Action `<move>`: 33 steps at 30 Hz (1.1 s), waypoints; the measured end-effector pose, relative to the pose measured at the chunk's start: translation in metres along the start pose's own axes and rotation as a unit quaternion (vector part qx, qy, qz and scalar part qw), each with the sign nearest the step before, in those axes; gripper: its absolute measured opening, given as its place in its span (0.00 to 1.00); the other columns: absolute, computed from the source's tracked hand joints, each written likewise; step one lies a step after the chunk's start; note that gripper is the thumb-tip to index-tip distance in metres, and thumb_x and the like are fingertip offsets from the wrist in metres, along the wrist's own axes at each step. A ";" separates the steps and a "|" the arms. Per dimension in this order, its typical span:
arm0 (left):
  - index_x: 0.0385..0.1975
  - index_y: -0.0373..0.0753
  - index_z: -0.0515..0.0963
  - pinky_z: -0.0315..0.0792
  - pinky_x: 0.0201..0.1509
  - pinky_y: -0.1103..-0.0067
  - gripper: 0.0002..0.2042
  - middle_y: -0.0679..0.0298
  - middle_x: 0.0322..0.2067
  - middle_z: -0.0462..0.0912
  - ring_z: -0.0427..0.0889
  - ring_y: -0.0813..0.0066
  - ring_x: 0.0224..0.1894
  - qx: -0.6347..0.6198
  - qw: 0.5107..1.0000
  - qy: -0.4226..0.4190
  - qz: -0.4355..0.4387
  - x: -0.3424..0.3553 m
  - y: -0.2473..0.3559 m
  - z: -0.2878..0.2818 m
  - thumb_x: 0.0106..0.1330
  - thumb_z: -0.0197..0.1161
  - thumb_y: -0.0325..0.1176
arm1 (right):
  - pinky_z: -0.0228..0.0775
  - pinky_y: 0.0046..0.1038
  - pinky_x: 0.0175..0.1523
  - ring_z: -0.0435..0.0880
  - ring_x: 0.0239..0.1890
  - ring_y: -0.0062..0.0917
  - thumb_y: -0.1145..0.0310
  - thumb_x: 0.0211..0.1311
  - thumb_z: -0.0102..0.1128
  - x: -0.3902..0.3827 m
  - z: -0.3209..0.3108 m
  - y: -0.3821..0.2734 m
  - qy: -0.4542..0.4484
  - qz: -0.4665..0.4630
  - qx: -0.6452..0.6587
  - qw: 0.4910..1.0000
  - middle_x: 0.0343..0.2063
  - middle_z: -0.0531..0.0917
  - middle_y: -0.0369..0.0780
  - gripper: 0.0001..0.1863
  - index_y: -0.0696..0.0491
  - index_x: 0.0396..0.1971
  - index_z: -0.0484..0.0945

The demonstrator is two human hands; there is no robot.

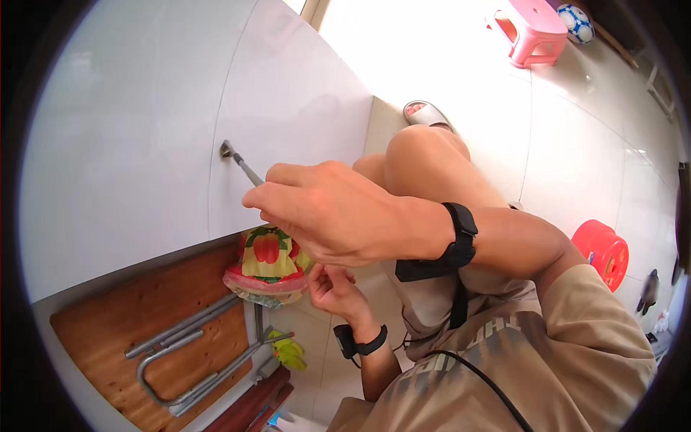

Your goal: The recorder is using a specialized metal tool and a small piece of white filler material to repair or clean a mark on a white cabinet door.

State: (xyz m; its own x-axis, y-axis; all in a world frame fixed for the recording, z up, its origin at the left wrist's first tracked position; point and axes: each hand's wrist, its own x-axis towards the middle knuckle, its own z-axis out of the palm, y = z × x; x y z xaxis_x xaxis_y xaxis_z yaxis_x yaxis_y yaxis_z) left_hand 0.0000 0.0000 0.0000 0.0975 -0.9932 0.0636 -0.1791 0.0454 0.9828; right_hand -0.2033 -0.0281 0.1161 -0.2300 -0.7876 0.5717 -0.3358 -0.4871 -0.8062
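Note:
My right hand [324,212] is closed on a slender grey metal tool [248,171]. The tool slants up to a small metal fitting [225,150] on the glossy white cabinet front [129,137], beside a thin vertical seam. My left hand [333,291] is below my right one, fingers loosely curled, with nothing visible in them. Near it, under the cabinet front, lie plastic bags [263,277], one printed with a red pepper.
Folded wooden boards [93,324] with grey tube legs stand at lower left, near a yellow-green object [288,351]. My bent legs [425,165] are to the right. A pink stool [536,32], a ball [574,23] and a red stool [604,252] sit on the tiled floor [568,158].

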 end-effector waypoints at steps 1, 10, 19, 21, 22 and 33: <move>0.39 0.33 0.78 0.65 0.21 0.84 0.11 0.66 0.21 0.77 0.71 0.82 0.18 -0.006 1.000 -0.001 -0.005 -0.002 0.002 0.001 0.69 0.68 0.34 | 0.70 0.43 0.31 0.78 0.28 0.48 0.76 0.59 0.59 -0.002 0.000 0.001 -0.009 0.005 -0.017 1.000 0.29 0.79 0.47 0.06 0.57 0.36 0.77; 0.37 0.32 0.78 0.62 0.21 0.85 0.10 0.66 0.20 0.76 0.70 0.83 0.18 -0.007 1.000 0.004 -0.007 0.000 0.007 0.013 0.68 0.68 0.33 | 0.70 0.42 0.32 0.79 0.28 0.46 0.77 0.61 0.56 0.003 -0.002 0.006 0.038 0.003 -0.009 0.999 0.26 0.79 0.47 0.05 0.60 0.36 0.77; 0.37 0.32 0.77 0.62 0.20 0.85 0.10 0.66 0.19 0.76 0.70 0.83 0.17 0.001 1.000 -0.004 -0.005 0.002 0.000 0.009 0.68 0.68 0.33 | 0.70 0.42 0.32 0.78 0.28 0.46 0.74 0.67 0.54 0.006 0.000 0.003 0.067 -0.015 0.050 0.996 0.25 0.79 0.47 0.06 0.59 0.36 0.78; 0.37 0.33 0.77 0.62 0.19 0.85 0.10 0.66 0.20 0.76 0.69 0.84 0.17 -0.002 1.000 -0.007 -0.002 0.001 0.002 0.011 0.68 0.67 0.33 | 0.70 0.43 0.33 0.78 0.28 0.46 0.73 0.68 0.54 0.006 0.001 0.006 0.073 -0.011 0.036 0.997 0.25 0.79 0.47 0.06 0.59 0.36 0.78; 0.37 0.33 0.77 0.62 0.19 0.85 0.10 0.66 0.20 0.76 0.69 0.84 0.17 -0.002 1.000 -0.005 -0.007 0.001 0.004 0.012 0.68 0.67 0.33 | 0.70 0.43 0.33 0.79 0.28 0.46 0.73 0.68 0.54 0.005 0.001 0.007 0.077 -0.013 0.039 0.996 0.25 0.79 0.47 0.06 0.59 0.36 0.78; 0.36 0.34 0.77 0.60 0.20 0.86 0.07 0.66 0.19 0.76 0.69 0.84 0.16 -0.005 1.000 0.002 -0.011 0.001 0.001 0.015 0.67 0.65 0.30 | 0.72 0.42 0.35 0.80 0.30 0.46 0.74 0.68 0.54 0.009 0.000 0.005 0.103 -0.020 0.052 0.993 0.27 0.81 0.47 0.06 0.59 0.36 0.79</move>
State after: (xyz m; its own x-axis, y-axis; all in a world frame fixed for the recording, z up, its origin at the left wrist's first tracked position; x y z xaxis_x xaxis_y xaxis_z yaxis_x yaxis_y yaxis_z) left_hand -0.0149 -0.0024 -0.0019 0.1056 -0.9935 0.0419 -0.1666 0.0239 0.9857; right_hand -0.2066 -0.0374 0.1169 -0.4045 -0.6779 0.6138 -0.2541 -0.5615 -0.7875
